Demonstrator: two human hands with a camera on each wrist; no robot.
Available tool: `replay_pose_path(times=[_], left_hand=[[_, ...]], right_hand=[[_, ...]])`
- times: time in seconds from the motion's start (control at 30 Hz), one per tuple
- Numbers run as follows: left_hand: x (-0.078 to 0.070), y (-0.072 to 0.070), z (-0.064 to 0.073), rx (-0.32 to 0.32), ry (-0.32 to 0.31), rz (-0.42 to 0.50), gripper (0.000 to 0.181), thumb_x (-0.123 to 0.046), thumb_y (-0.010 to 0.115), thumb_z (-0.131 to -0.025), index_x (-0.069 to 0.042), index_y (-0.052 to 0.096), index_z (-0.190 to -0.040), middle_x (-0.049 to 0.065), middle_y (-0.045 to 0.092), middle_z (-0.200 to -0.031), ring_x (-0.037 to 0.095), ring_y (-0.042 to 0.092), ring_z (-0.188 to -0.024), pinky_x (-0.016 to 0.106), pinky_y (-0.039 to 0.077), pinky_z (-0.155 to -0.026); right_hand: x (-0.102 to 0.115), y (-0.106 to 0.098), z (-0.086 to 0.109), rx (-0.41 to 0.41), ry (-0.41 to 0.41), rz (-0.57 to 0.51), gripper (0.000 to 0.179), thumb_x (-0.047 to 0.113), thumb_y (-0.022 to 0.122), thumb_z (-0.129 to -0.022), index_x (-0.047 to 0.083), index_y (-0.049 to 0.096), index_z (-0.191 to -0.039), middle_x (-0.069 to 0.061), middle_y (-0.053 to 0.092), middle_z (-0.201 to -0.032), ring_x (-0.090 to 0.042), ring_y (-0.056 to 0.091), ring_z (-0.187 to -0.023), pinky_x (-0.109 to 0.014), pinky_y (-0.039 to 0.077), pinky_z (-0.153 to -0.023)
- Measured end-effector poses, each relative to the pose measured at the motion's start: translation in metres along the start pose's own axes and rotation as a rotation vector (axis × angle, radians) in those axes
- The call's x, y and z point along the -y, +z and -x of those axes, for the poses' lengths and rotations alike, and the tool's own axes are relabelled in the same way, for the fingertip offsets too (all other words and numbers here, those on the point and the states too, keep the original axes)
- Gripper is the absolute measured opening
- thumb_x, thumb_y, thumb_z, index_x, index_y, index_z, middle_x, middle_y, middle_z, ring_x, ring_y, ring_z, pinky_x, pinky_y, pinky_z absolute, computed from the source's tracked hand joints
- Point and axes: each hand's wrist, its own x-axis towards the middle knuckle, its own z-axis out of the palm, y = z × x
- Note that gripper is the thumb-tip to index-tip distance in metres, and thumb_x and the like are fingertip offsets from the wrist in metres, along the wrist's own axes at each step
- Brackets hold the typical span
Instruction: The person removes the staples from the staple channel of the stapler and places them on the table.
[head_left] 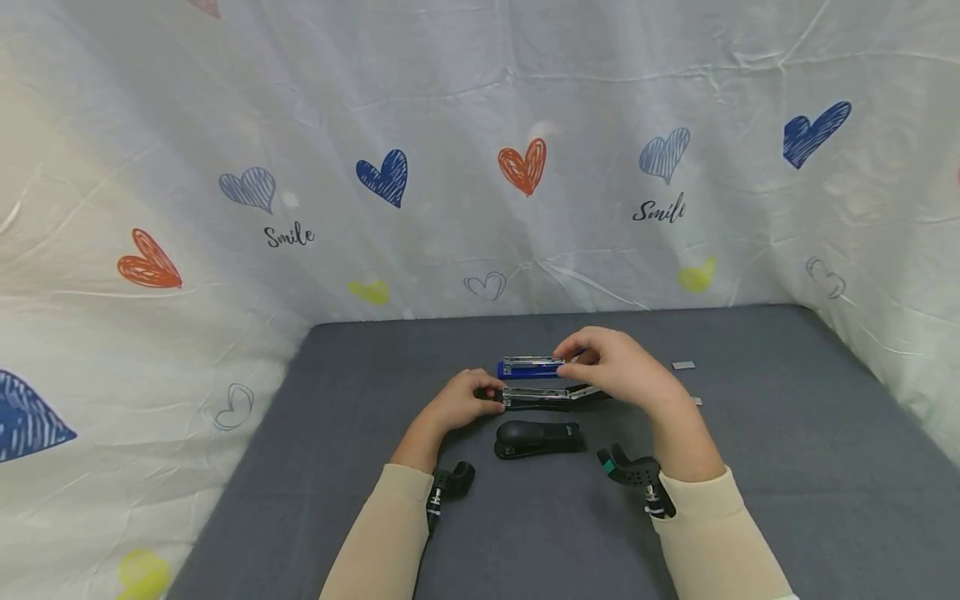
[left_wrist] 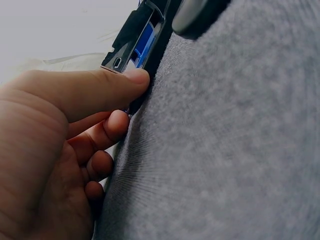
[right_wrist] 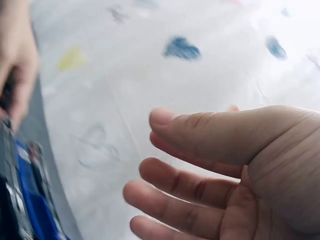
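Note:
An opened black stapler (head_left: 540, 398) lies on the grey table with its metal magazine exposed. My left hand (head_left: 459, 400) pinches its left end between thumb and fingers. In the left wrist view, the thumb presses beside the stapler's metal end (left_wrist: 120, 59). Behind it lies a blue stapler (head_left: 525, 368), also with its metal track showing. My right hand (head_left: 618, 371) hovers above the right ends of both, overlapping the blue one in the head view. The right wrist view shows its fingers (right_wrist: 170, 202) loosely bent and holding nothing, with the blue stapler (right_wrist: 37, 212) off to the lower left.
A closed black stapler (head_left: 536, 438) sits nearer me, between the forearms. Two small pale strips (head_left: 683, 365) lie to the right of my right hand. A white curtain with printed hearts hangs behind the table (head_left: 795, 400). Black camera mounts are strapped to both wrists.

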Motion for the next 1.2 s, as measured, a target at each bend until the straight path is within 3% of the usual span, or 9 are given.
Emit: replay_pose_path(times=[0.2,0.37,0.47,0.63,0.8,0.93,1.07,1.2], left_hand=[[0.001,-0.002,-0.001,0.003,0.004,0.004,0.027,-0.014,0.082,-0.088,-0.007,0.078,-0.114,-0.002,0.06,-0.091,0.016,0.052,-0.086,0.037,0.044,-0.083],[0.0,-0.002,-0.002,0.017,0.018,-0.012,0.029,-0.014,0.082,-0.089,-0.007,0.077,-0.117,-0.002,0.06,-0.091,0.016,0.052,-0.087,0.037,0.045,-0.083],[-0.001,-0.002,-0.002,0.03,0.029,-0.035,0.031,-0.015,0.082,-0.089,-0.005,0.076,-0.118,-0.001,0.059,-0.092,0.017,0.051,-0.087,0.036,0.045,-0.083],[-0.002,-0.002,0.003,0.042,0.04,-0.049,0.033,-0.015,0.078,-0.092,-0.004,0.073,-0.123,0.0,0.057,-0.093,0.02,0.048,-0.091,0.039,0.042,-0.085],[0.003,0.0,0.016,0.058,0.019,0.002,0.045,-0.021,0.073,-0.096,-0.005,0.064,-0.137,0.0,0.056,-0.1,0.021,0.046,-0.098,0.042,0.039,-0.088],[0.006,-0.005,0.028,0.077,-0.01,0.103,0.053,-0.021,0.073,-0.097,-0.005,0.056,-0.144,0.002,0.059,-0.113,0.022,0.048,-0.105,0.045,0.041,-0.094],[0.003,-0.015,0.038,0.115,-0.003,0.19,0.044,-0.012,0.071,-0.098,-0.004,0.058,-0.14,0.007,0.06,-0.123,0.026,0.055,-0.112,0.048,0.044,-0.098],[-0.01,-0.017,0.052,0.195,0.029,0.134,0.036,-0.006,0.073,-0.094,-0.004,0.066,-0.129,0.005,0.063,-0.118,0.024,0.06,-0.109,0.044,0.049,-0.094]], right_hand=[[0.019,0.034,-0.01,0.198,-0.015,0.056,0.033,0.019,0.08,-0.092,0.009,0.072,-0.122,-0.004,0.069,-0.117,-0.016,0.066,-0.092,-0.038,0.054,-0.079],[0.03,0.062,-0.013,0.33,0.041,0.176,0.047,0.012,0.087,-0.083,0.007,0.072,-0.128,-0.007,0.069,-0.126,-0.025,0.066,-0.108,-0.043,0.053,-0.09],[0.035,0.077,-0.013,0.322,0.05,0.304,0.041,0.006,0.088,-0.08,0.006,0.077,-0.119,-0.006,0.073,-0.116,-0.026,0.067,-0.106,-0.044,0.054,-0.09],[0.042,0.092,-0.01,0.255,0.036,0.459,0.022,0.002,0.087,-0.079,0.008,0.081,-0.1,-0.004,0.074,-0.096,-0.021,0.066,-0.083,-0.042,0.055,-0.08],[0.041,0.099,-0.007,0.246,0.008,0.483,0.021,0.004,0.088,-0.079,0.008,0.081,-0.098,-0.004,0.074,-0.095,-0.02,0.066,-0.083,-0.04,0.056,-0.079],[0.039,0.102,-0.008,0.227,-0.015,0.498,0.015,0.008,0.09,-0.077,0.011,0.081,-0.088,0.001,0.07,-0.081,-0.016,0.058,-0.07,-0.036,0.052,-0.07],[0.04,0.103,-0.009,0.177,-0.024,0.521,0.016,0.016,0.093,-0.074,0.013,0.078,-0.081,0.003,0.063,-0.072,-0.014,0.052,-0.065,-0.035,0.048,-0.065],[0.043,0.105,-0.008,0.163,-0.05,0.551,0.02,0.018,0.094,-0.074,0.012,0.078,-0.085,0.002,0.064,-0.074,-0.014,0.054,-0.066,-0.034,0.048,-0.064]])
